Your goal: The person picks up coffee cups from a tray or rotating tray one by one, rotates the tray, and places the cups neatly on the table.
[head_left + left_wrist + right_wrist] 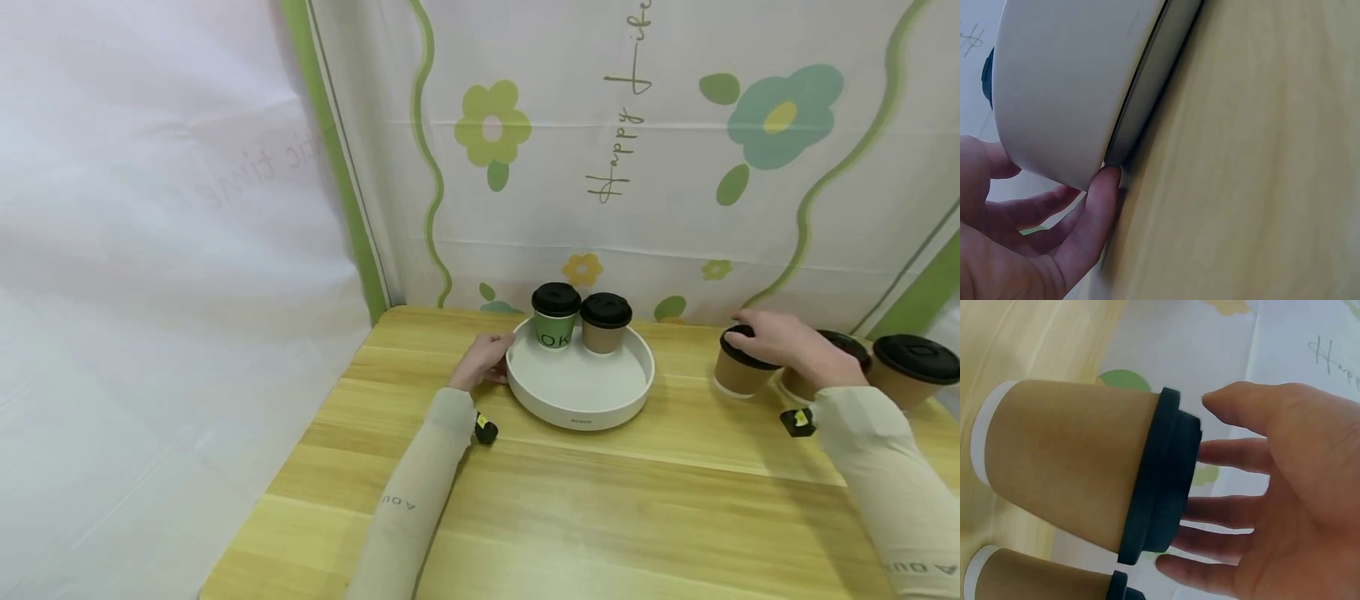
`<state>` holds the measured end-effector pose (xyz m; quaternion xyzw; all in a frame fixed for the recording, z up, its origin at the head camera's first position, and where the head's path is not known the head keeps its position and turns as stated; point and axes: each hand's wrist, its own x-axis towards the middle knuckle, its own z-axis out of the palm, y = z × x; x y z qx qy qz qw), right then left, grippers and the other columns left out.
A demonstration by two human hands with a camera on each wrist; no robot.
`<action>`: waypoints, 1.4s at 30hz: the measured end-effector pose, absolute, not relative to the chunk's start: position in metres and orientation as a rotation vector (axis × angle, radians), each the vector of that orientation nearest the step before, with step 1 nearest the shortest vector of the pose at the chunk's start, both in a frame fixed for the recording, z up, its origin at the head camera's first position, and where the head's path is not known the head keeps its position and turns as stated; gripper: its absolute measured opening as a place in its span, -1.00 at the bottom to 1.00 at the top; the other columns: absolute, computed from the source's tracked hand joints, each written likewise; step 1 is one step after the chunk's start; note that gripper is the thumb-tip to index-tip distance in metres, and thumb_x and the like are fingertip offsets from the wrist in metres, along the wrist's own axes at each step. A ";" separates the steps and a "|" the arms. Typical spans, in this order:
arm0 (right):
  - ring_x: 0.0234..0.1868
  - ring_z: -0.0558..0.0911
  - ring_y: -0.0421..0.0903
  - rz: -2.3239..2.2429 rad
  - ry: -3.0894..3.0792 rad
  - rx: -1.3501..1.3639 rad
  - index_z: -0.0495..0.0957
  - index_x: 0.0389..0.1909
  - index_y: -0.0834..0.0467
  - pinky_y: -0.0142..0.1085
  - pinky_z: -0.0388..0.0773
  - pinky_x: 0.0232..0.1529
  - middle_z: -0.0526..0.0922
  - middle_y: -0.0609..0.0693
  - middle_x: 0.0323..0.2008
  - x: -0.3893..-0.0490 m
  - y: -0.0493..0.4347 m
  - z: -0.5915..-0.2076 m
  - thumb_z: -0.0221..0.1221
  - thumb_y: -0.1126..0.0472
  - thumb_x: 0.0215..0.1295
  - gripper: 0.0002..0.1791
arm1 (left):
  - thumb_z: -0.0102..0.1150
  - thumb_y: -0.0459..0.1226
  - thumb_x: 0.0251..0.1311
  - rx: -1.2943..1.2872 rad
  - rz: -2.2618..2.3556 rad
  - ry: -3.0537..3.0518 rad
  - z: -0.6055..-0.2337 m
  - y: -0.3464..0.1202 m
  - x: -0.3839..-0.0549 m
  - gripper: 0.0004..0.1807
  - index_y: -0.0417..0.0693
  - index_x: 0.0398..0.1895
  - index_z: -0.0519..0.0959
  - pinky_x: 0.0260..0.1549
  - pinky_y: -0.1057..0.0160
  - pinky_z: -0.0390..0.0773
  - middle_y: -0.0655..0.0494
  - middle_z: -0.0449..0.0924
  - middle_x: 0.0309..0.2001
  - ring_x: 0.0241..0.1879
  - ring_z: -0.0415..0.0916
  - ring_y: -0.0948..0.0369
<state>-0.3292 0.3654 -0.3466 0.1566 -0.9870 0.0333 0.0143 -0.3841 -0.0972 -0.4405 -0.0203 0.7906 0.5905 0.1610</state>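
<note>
Head view suggests your work is partway along, as I judge it: the green cup [553, 332] and a tan cup [602, 337] stand upright side by side on the round white tray [577, 382], toward its far edge, while three more lidded cups stand outside it on the wooden table [555, 517] to your right. These are the inner brown cup [738, 377] below your hand, the middle brown cup [798, 386] just beside it, and the outer brown cup [903, 377] at the end of the row; they look like what is left. Your left arm reaches forward, with the left hand [482, 363] at the tray's left side, its fingers curled and gripping the wall, one fingertip against the bottom edge. Your right arm stretches forward on the right, the wrist partly hiding the middle brown cup. The right hand [797, 346] hangs over the inner brown cup; right wrist view shows its fingers spread and fairly straight about the black lid [1163, 481], the thumb apart from it. Whether the other fingertips touch it, I cannot tell.
</note>
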 end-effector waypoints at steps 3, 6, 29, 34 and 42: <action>-0.01 0.53 0.48 0.118 -3.016 0.492 0.36 0.21 0.51 0.27 0.46 -0.01 0.50 0.55 0.05 -0.327 0.362 -0.343 0.01 0.09 0.46 -0.44 | -0.07 0.06 0.45 -0.055 1.686 2.262 -0.439 -0.096 -0.384 -0.49 -0.14 0.14 0.52 -0.41 0.17 0.69 -0.02 0.58 -0.29 -0.36 0.56 0.14; -0.05 0.55 0.44 0.204 -2.975 0.472 0.37 0.21 0.49 0.26 0.46 -0.02 0.52 0.54 0.03 -0.326 0.359 -0.339 -0.05 0.03 0.51 -0.42 | -0.08 0.06 0.46 -0.053 1.682 2.263 -0.437 -0.095 -0.383 -0.47 -0.15 0.19 0.50 -0.40 0.18 0.68 -0.02 0.57 -0.29 -0.36 0.54 0.14; -0.02 0.63 0.09 1.383 -2.980 0.453 0.22 0.36 0.29 -0.11 0.72 -0.23 0.46 0.41 0.15 -0.330 0.306 -0.367 -0.09 -0.07 0.54 -0.40 | -0.08 0.08 0.45 -0.068 1.689 2.273 -0.444 -0.100 -0.382 -0.47 -0.14 0.18 0.50 -0.42 0.22 0.67 -0.05 0.57 -0.24 -0.34 0.54 0.13; 0.10 0.57 0.21 1.618 -2.967 0.341 0.11 0.43 0.30 -0.04 0.70 -0.14 0.33 0.46 0.25 -0.339 0.309 -0.389 -0.11 -0.13 0.53 -0.30 | -0.08 0.07 0.45 -0.060 1.689 2.259 -0.442 -0.098 -0.383 -0.44 -0.15 0.24 0.46 -0.41 0.21 0.67 -0.04 0.57 -0.25 -0.35 0.54 0.13; 0.16 0.54 0.23 1.814 -2.929 0.246 -0.05 0.51 0.26 0.00 0.68 -0.05 0.27 0.45 0.30 -0.349 0.304 -0.408 -0.09 -0.22 0.49 -0.16 | -0.08 0.07 0.45 -0.071 1.695 2.253 -0.441 -0.096 -0.383 -0.46 -0.14 0.23 0.47 -0.42 0.22 0.66 -0.03 0.56 -0.27 -0.36 0.53 0.14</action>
